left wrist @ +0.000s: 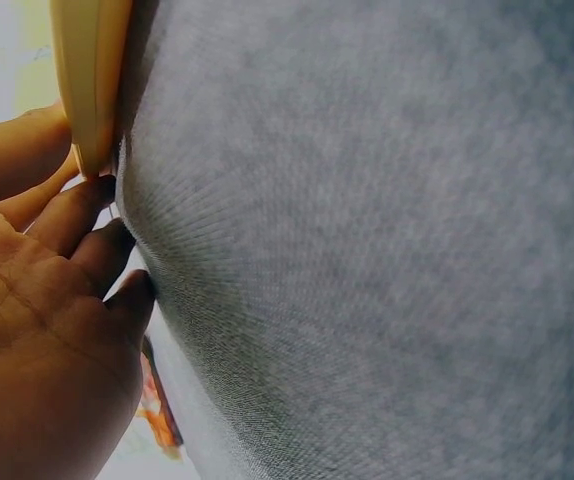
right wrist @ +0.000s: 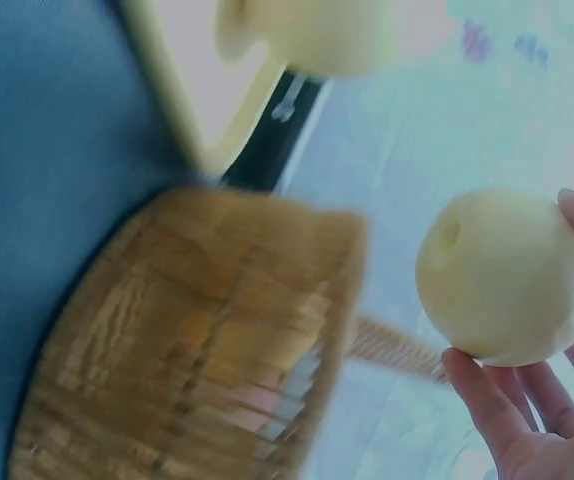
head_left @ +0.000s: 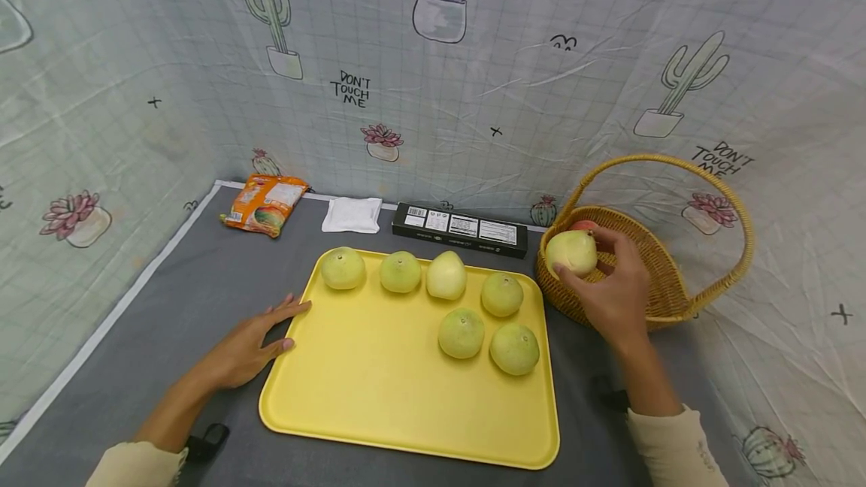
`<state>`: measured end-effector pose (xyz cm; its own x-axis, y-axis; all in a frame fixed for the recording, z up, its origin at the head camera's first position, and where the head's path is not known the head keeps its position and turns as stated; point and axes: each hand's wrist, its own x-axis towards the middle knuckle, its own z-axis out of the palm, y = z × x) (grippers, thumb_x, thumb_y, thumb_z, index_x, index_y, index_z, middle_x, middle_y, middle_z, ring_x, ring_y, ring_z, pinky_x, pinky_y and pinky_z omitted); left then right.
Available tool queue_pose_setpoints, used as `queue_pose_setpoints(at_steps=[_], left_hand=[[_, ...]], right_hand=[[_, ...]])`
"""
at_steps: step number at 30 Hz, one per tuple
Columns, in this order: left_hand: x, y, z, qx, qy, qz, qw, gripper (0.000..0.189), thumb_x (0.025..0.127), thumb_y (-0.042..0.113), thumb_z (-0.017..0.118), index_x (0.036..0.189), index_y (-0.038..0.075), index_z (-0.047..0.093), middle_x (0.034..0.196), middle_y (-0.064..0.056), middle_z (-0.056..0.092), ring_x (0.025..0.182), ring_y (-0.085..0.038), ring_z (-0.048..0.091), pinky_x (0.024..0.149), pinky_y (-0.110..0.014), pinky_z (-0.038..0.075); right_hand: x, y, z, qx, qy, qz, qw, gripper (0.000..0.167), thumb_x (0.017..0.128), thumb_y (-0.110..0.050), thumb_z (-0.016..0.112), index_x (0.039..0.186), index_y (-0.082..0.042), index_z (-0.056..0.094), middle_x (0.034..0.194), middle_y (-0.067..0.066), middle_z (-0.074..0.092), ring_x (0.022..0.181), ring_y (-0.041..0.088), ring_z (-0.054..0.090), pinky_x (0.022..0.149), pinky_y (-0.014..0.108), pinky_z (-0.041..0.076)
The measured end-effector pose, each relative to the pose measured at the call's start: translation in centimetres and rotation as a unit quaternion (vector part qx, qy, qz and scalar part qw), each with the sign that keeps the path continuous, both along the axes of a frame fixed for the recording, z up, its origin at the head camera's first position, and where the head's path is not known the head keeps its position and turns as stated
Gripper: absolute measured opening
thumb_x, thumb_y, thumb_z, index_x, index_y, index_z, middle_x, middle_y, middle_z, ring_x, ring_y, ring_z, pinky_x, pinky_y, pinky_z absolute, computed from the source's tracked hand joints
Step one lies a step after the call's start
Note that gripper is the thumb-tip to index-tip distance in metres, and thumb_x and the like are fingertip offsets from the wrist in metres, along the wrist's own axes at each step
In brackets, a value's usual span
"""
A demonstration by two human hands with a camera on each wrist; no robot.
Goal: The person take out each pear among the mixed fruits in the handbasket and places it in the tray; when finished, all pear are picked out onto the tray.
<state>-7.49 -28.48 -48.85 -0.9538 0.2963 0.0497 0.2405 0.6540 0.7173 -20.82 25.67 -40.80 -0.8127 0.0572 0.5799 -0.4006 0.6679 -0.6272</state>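
Observation:
My right hand (head_left: 612,284) grips a pale yellow, pear-like fruit (head_left: 572,252) at the near-left rim of the wicker basket (head_left: 666,276). In the right wrist view, thumb and fingertips hold the same fruit (right wrist: 502,275) from its sides, above the basket (right wrist: 167,330). At the left edge of the yellow tray (head_left: 379,389), my left hand (head_left: 240,348) rests with fingers spread, thumb and forefinger touching the rim. The left wrist view shows its fingers (left wrist: 72,215) against the tray rim (left wrist: 92,90) and the grey cloth.
Several round yellow-green fruits (head_left: 461,333) and another pale pear-like fruit (head_left: 446,275) sit on the tray. A reddish fruit (head_left: 583,225) shows inside the basket. Behind the tray lie an orange packet (head_left: 265,204), a white packet (head_left: 352,215) and a long black box (head_left: 460,229). A tall handle arches over the basket.

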Motion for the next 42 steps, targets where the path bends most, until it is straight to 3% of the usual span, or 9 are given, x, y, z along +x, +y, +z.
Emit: queue_pose_setpoints(at_steps=[10,15,20,25,29,35,42], left_hand=[[0.0,0.0,-0.1,0.001,0.006,-0.003,1.0,0.061,0.101,0.022,0.07,0.157,0.007,0.051,0.165,-0.026,0.044,0.148,0.017,0.013,0.114,0.007,0.005],[0.0,0.0,-0.1,0.005,0.011,-0.006,0.9999,0.061,0.101,0.02,0.07,0.157,0.005,0.051,0.165,-0.028,0.043,0.148,0.018,0.012,0.114,0.007,0.005],[0.1,0.1,-0.1,0.006,0.009,-0.005,0.9999,0.061,0.101,0.018,0.07,0.157,0.004,0.051,0.165,-0.029,0.042,0.15,0.013,0.013,0.116,0.005,0.006],[0.1,0.1,0.1,0.003,-0.009,0.002,1.0,0.061,0.102,0.021,0.069,0.158,0.007,0.05,0.166,-0.027,0.041,0.153,0.009,0.014,0.124,-0.001,0.008],[0.2,0.1,0.2,0.002,-0.008,0.002,1.0,0.061,0.101,0.02,0.069,0.158,0.006,0.05,0.166,-0.027,0.041,0.151,0.012,0.013,0.121,0.001,0.007],[0.2,0.2,0.1,0.006,0.005,-0.004,1.0,0.06,0.101,0.019,0.07,0.156,0.004,0.051,0.164,-0.029,0.043,0.148,0.017,0.012,0.118,0.004,0.007],[0.2,0.1,0.3,0.005,-0.002,0.001,1.0,0.06,0.102,0.02,0.069,0.157,0.006,0.051,0.166,-0.028,0.042,0.148,0.016,0.013,0.119,0.003,0.007]], right_hand=[[2.8,-4.2,0.8,0.036,0.002,0.106,0.9936,0.075,0.073,-0.016,0.099,0.137,-0.005,0.063,0.132,0.012,0.067,0.115,0.026,0.065,0.087,0.003,0.05],[4.0,-6.2,1.0,0.052,-0.006,0.144,0.9882,0.076,0.071,-0.019,0.101,0.135,-0.005,0.062,0.13,0.01,0.066,0.11,0.021,0.065,0.085,0.021,0.06],[5.1,-7.9,1.0,0.043,-0.016,0.191,0.9805,0.074,0.071,-0.016,0.101,0.133,-0.006,0.062,0.129,0.009,0.064,0.115,0.02,0.064,0.091,0.039,0.066],[6.1,-9.5,0.8,0.056,-0.031,0.222,0.9729,0.072,0.073,-0.018,0.101,0.133,-0.01,0.062,0.129,0.005,0.063,0.118,0.019,0.061,0.093,0.038,0.065],[6.7,-10.9,0.7,0.072,-0.04,0.242,0.9668,0.073,0.072,-0.021,0.102,0.132,-0.012,0.062,0.127,0.005,0.062,0.118,0.019,0.06,0.093,0.036,0.065],[7.5,-12.9,0.6,0.085,-0.05,0.259,0.9607,0.073,0.07,-0.023,0.103,0.13,-0.014,0.061,0.123,0.004,0.063,0.119,0.02,0.06,0.094,0.041,0.065],[7.9,-15.2,0.6,0.124,-0.06,0.268,0.9535,0.073,0.071,-0.023,0.102,0.131,-0.016,0.061,0.127,0.001,0.064,0.123,0.019,0.059,0.104,0.042,0.056]])
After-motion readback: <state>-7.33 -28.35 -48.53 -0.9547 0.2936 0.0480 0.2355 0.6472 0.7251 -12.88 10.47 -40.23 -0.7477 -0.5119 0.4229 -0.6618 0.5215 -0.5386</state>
